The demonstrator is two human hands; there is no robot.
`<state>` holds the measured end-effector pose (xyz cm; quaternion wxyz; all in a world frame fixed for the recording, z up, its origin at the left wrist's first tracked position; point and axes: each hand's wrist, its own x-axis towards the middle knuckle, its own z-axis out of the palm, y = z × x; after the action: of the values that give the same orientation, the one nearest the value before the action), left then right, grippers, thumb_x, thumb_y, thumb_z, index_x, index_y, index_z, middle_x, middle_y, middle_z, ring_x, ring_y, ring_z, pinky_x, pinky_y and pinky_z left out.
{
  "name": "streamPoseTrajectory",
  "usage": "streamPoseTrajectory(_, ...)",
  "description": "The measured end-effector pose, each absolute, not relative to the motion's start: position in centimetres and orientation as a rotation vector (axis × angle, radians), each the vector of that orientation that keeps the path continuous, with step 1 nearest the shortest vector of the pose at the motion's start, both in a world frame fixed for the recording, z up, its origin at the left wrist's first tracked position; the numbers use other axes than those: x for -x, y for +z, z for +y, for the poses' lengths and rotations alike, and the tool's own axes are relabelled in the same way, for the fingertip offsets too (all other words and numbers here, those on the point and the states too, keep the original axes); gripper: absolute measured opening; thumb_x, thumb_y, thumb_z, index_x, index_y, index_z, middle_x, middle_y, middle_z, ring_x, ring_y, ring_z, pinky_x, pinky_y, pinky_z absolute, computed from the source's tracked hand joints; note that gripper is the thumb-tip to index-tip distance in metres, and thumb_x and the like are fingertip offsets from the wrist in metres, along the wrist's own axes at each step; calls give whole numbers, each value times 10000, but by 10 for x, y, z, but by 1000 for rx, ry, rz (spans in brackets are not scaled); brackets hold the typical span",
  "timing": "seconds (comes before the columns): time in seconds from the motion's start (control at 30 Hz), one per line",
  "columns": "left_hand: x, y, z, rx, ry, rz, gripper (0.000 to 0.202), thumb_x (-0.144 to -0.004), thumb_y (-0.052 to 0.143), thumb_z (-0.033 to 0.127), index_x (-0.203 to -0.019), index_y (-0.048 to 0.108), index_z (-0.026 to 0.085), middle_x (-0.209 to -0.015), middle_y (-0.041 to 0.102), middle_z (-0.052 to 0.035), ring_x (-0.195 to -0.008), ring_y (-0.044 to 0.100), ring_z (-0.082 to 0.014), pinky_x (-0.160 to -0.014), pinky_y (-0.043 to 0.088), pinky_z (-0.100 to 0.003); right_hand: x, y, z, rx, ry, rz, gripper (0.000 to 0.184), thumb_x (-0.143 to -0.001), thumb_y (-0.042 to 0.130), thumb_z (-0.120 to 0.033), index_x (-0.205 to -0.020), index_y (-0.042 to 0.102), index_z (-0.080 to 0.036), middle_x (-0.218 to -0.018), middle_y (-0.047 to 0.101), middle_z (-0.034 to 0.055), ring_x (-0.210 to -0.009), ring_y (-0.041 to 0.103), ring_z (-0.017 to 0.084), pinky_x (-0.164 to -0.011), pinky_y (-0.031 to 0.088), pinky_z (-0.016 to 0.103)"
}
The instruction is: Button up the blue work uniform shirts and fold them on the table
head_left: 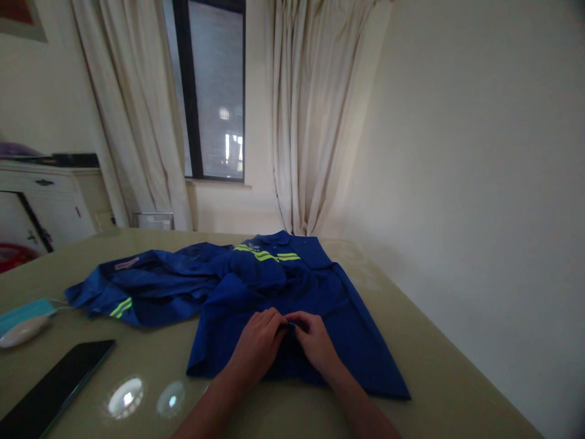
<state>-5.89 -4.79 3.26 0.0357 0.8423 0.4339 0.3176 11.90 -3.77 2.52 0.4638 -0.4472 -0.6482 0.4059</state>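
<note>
A blue work jacket [361, 341] with yellow-green reflective stripes lies front up on the table, its collar at the far end. Both hands meet at the lower middle of its front. My left hand [262, 335] pinches the fabric near the front opening. Close against it, my right hand [313, 338] is closed on the same bit of cloth, thumb and fingers together. Whether a button sits between the fingertips is hidden. Left of the jacket spreads another crumpled blue garment [159, 286] with a short reflective stripe; I cannot tell where the two part.
On the pale, glossy table [150, 353] a black phone-like slab [59, 384] lies at the near left. Behind it are a light blue face mask [27, 312] and a white rounded object [22, 331]. A wall [479, 183] runs along the right side.
</note>
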Motion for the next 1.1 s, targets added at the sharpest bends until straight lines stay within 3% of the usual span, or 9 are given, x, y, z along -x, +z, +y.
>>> streamPoseTrajectory(0.47,60,28,-42,-1969,1100,1272,50,-892,611,244,-901,655,221,-861,712,1,-813,659,-184,-742,469,-294,-124,28,-34,1075,1039,-1630,245,-854,680,-367,-992,817,-218,-958,799,71,-925,723,265,-865,533,372)
streamPoseTrajectory(0.87,59,27,-46,-2540,990,1461,121,-954,592,198,-1015,690,235,-959,717,-34,-895,672,-229,-822,525,-354,-126,30,-29,1047,1046,-1675,330,-859,683,-492,-972,822,-216,-941,796,74,-976,718,278,-925,529,398)
streamPoseTrajectory(1.0,60,28,-48,-2496,1004,1448,169,-976,551,188,-1065,687,235,-980,722,-39,-905,679,-225,-829,537,-351,-126,32,-30,1014,1086,-1684,418,-897,634,-573,-1017,812,-214,-981,792,72,-1004,705,272,-945,519,397)
streamPoseTrajectory(1.1,61,27,-46,-2310,1073,1369,181,-980,529,187,-1058,685,239,-1000,720,-37,-919,687,-203,-836,541,-325,-125,33,-34,1031,1090,-1698,464,-822,729,-587,-1090,790,-214,-1055,783,76,-1025,694,281,-946,520,395)
